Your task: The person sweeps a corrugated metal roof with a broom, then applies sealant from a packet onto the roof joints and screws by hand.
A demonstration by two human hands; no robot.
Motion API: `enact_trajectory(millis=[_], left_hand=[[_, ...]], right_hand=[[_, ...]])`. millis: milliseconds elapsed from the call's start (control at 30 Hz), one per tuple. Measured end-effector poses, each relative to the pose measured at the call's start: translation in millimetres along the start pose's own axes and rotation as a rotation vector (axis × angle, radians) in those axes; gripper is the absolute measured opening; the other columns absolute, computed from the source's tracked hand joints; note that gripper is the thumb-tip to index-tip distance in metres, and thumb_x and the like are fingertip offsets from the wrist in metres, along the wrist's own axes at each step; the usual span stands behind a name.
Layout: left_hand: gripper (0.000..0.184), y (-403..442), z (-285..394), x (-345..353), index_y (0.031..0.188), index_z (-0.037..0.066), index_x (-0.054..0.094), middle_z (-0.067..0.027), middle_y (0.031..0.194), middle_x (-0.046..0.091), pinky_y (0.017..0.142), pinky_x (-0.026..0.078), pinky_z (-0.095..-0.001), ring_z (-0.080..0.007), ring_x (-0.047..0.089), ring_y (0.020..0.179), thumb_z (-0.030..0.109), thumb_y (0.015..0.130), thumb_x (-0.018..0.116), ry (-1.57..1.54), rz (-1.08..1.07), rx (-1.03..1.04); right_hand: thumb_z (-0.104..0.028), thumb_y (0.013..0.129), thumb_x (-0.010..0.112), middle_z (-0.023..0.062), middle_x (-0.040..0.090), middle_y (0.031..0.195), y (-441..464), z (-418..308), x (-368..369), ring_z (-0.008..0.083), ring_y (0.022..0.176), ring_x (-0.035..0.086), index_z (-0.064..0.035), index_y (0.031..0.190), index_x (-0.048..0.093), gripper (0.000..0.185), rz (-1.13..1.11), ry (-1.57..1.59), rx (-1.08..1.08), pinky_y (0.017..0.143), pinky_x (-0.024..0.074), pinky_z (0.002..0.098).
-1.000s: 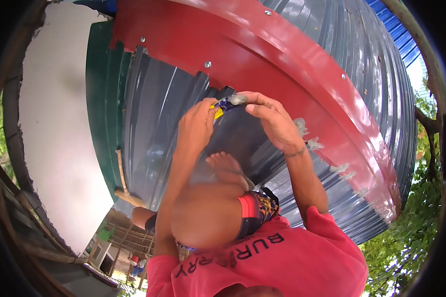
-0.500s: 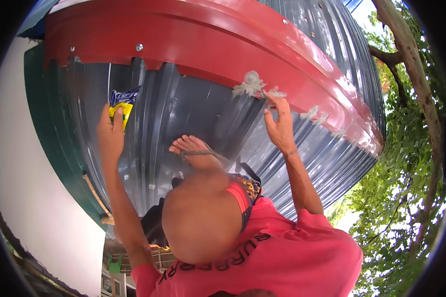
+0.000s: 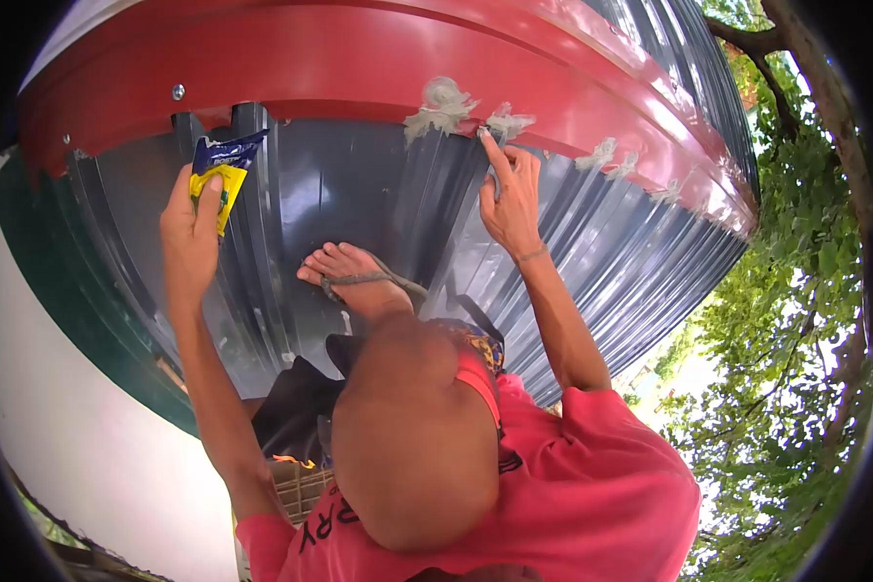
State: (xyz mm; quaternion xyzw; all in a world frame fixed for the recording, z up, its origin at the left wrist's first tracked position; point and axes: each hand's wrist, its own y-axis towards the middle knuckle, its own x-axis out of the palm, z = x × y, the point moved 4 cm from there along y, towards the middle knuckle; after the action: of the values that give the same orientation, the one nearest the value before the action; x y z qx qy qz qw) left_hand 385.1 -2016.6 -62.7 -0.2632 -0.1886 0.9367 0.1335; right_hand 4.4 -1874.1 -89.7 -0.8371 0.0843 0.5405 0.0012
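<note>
My left hand point(image 3: 192, 233) pinches a blue-and-yellow sealant packet point(image 3: 225, 184) between thumb and fingers, above the grey corrugated roof sheet point(image 3: 359, 184). My right hand point(image 3: 514, 199) is open, its index finger stretched toward the lower edge of the red metal flashing point(image 3: 359, 68). The fingertip has pale sealant on it and is at a smeared grey patch point(image 3: 507, 122). A bigger sealant blob point(image 3: 442, 107) lies to its left. More dabs point(image 3: 601, 155) run along the edge to the right.
My bare foot in a strapped sandal point(image 3: 354, 276) rests on the roof ribs. A screw head point(image 3: 178, 92) stands out of the flashing. At the left are a green strip point(image 3: 58, 252) and a white wall point(image 3: 97, 417). Tree branches point(image 3: 824, 116) hang at the right.
The view has shifted, so the hands and roof appear farther left and higher. My right index finger now points more directly at the sealant patch's lower edge. My left hand still holds the packet.
</note>
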Motion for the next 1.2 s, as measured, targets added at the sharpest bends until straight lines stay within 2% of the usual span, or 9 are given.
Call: enact_trajectory(millis=[200, 300, 500, 700, 800, 1000, 1200], left_hand=[[0.031, 3.7, 13.5, 7.9, 0.121, 0.002, 0.061, -0.0033, 0.084, 0.062, 0.065, 0.044, -0.0261, -0.0063, 0.051, 0.073, 0.029, 0.106, 0.055, -0.01, 0.043, 0.109], [0.032, 6.0, 13.4, 4.2, 0.121, 0.002, 0.061, -0.0024, 0.083, 0.061, 0.063, 0.043, -0.0254, -0.0057, 0.05, 0.072, 0.029, 0.106, 0.055, -0.042, 0.008, 0.055], [0.032, 7.2, 16.3, 10.8, 0.121, 0.001, 0.062, -0.0024, 0.084, 0.062, 0.064, 0.044, -0.0258, -0.0064, 0.051, 0.073, 0.029, 0.106, 0.056, 0.001, 0.01, 0.051], [0.032, 6.1, 27.3, 19.0, 0.12, 0.001, 0.062, -0.003, 0.085, 0.062, 0.067, 0.044, -0.0256, -0.0061, 0.051, 0.076, 0.029, 0.106, 0.055, 0.015, -0.004, 0.062], [0.031, 5.6, 31.9, 19.3, 0.12, 0.002, 0.062, -0.0029, 0.085, 0.062, 0.067, 0.044, -0.0252, -0.0059, 0.051, 0.076, 0.029, 0.107, 0.055, 0.004, -0.018, 0.048], [0.031, 5.1, 36.2, 20.1, 0.118, 0.001, 0.062, -0.0023, 0.083, 0.061, 0.064, 0.043, -0.0246, -0.0057, 0.05, 0.073, 0.03, 0.107, 0.055, 0.003, -0.006, 0.058], [0.033, 4.4, 36.4, 16.8, 0.117, 0.0, 0.062, -0.0026, 0.082, 0.06, 0.063, 0.043, -0.0251, -0.0061, 0.05, 0.071, 0.03, 0.106, 0.056, 0.006, 0.022, -0.007]], right_hand=[[0.006, 0.077, 0.057, 0.0169, 0.053, 0.112, 4.8, 9.7, 2.9, 0.0348, 0.106, 0.048, -0.0177, 0.147, 0.054, 0.074, 0.023, -0.15, -0.002, 0.095, 0.0385, 0.047], [0.007, 0.077, 0.057, 0.0157, 0.053, 0.112, 1.0, 14.1, 5.3, 0.0341, 0.105, 0.047, -0.0195, 0.148, 0.052, 0.076, -0.001, -0.249, -0.006, 0.095, 0.0386, 0.0476], [0.01, 0.079, 0.055, 0.0141, 0.053, 0.111, -3.8, 14.1, 13.6, 0.0326, 0.103, 0.047, -0.0199, 0.153, 0.044, 0.081, 0.005, -0.324, -0.004, 0.094, 0.0389, 0.0456], [0.01, 0.08, 0.055, 0.0128, 0.052, 0.108, -16.2, 3.6, 22.2, 0.0309, 0.099, 0.047, -0.0185, 0.154, 0.043, 0.081, -0.117, -0.404, 0.008, 0.094, 0.0386, 0.044], [0.011, 0.079, 0.055, 0.0121, 0.052, 0.108, -17.3, 0.1, 13.0, 0.0306, 0.099, 0.047, -0.0194, 0.154, 0.043, 0.082, -0.158, -0.35, -0.034, 0.093, 0.0384, 0.0439], [0.013, 0.076, 0.055, 0.0106, 0.051, 0.108, 0.4, 11.2, 2.6, 0.0302, 0.099, 0.047, -0.0206, 0.153, 0.046, 0.085, -0.041, -0.359, -0.076, 0.091, 0.0389, 0.0432], [0.012, 0.076, 0.057, 0.0101, 0.052, 0.107, 4.8, 12.0, 7.7, 0.0297, 0.1, 0.048, -0.0214, 0.153, 0.046, 0.084, -0.043, -0.365, -0.112, 0.09, 0.0401, 0.0426]])
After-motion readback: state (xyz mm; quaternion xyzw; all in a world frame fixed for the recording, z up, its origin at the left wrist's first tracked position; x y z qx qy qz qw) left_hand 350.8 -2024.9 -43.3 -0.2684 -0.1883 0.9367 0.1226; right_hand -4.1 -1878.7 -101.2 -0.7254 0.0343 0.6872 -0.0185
